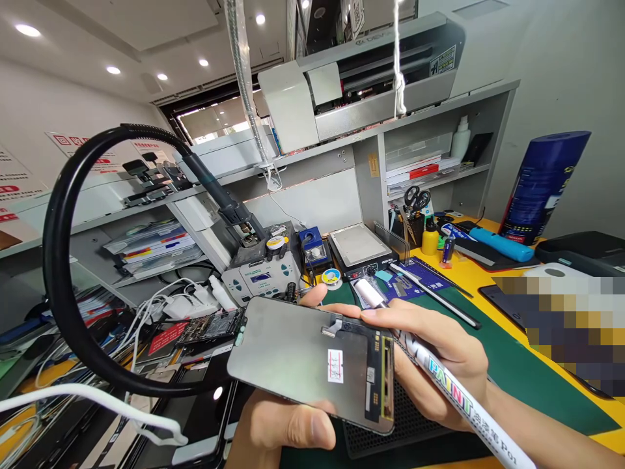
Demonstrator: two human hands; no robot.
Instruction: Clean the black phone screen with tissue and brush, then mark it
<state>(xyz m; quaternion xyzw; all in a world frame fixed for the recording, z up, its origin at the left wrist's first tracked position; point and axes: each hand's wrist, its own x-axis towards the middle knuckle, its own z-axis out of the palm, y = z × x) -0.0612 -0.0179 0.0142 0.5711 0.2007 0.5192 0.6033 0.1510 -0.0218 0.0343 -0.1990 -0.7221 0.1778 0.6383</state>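
My left hand [293, 423] grips a phone screen [293, 355] from below, its thumb along the near edge. The screen's grey metal back faces me, with a small white label [335, 366] and a flex cable [372, 378] at the right end. Closed around a white paint marker [454, 391], my right hand [439, 352] is beside the screen's right end, its fingertips at the upper edge. The marker slants, and its white end [368, 293] sticks out past my fingers; I cannot tell whether it is capped. Below the screen lies a black textured pad [400, 423].
A black hose [63, 286] loops on the left above phones and cables. Behind stand a soldering station [263, 273], a hot plate [364, 246] and a solder spool [332, 279]. On the green mat [537, 378] lies a white pen-like tool [434, 296]. A blue can [544, 189] stands at right.
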